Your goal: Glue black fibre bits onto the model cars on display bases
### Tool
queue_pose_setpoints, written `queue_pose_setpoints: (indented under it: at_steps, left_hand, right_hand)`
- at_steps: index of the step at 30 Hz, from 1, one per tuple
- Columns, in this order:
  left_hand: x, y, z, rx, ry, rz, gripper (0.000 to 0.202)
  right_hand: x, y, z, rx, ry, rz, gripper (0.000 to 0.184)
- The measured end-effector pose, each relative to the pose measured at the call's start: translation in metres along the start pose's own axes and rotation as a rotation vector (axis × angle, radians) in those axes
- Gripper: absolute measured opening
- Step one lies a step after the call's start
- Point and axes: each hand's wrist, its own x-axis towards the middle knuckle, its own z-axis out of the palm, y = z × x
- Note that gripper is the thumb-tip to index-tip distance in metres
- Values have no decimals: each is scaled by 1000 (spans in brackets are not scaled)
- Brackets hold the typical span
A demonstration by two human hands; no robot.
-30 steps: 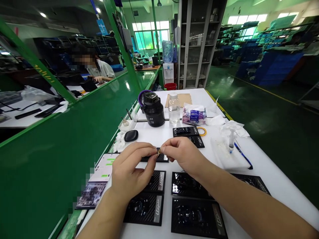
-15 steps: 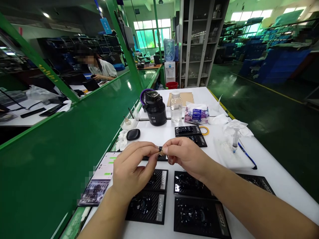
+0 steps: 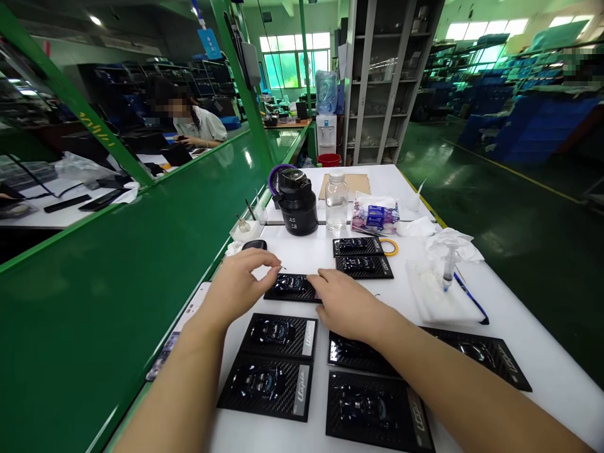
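Observation:
My left hand (image 3: pixel 243 283) is raised with thumb and index finger pinched on a tiny, thin dark piece (image 3: pixel 283 268), too small to name. Just below its fingertips lies a black plate with a glossy model car (image 3: pixel 290 284) on it. My right hand (image 3: pixel 346 305) grips the right end of that plate, fingers along its far side and the thumb at the near edge. Its palm hides the plate's right end. Closer to me lie several similar plates, among them a left one marked "Utopia" (image 3: pixel 264 385) and a right one (image 3: pixel 372 409) partly under my right forearm.
Behind stand a black jug (image 3: pixel 298 204), a clear bottle (image 3: pixel 336 202) and a tissue pack (image 3: pixel 375 216). Two more car plates (image 3: pixel 363 267) lie by a yellow tape roll (image 3: pixel 389 247). At right, a syringe (image 3: pixel 449 267) rests on a white pad. A co-worker (image 3: pixel 201 126) sits across the green partition.
My hands have come apart. The left moved left with the tiny piece pinched; the right came down onto the plate's right end. The view has shifted slightly.

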Motion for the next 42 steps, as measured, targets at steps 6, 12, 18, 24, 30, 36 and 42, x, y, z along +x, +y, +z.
queue_pose_setpoints:
  at_steps: [6, 12, 18, 24, 30, 36, 42]
  left_hand:
    - [6, -9, 27, -59, -131, 12, 15]
    - [6, -12, 39, -86, -147, 10, 14]
    - [7, -9, 44, -92, -127, 10, 12]
    - [9, -7, 47, -92, -148, 20, 12]
    - [8, -8, 48, -86, -143, 5, 11]
    - [8, -8, 48, -101, -146, -42, 10]
    - [9, -14, 51, -142, -158, -207, 15]
  right_hand:
    - [8, -5, -1, -65, 22, 46, 19]
    - [11, -5, 4, -63, 55, 78, 30]
    - [12, -3, 7, 11, 60, 57, 35]
    - [12, -2, 8, 21, 48, 24, 28]
    - [11, -2, 9, -1, 33, 9, 32]
    - [10, -3, 10, -41, 19, 11, 46]
    - [10, -5, 9, -104, 16, -3, 48]
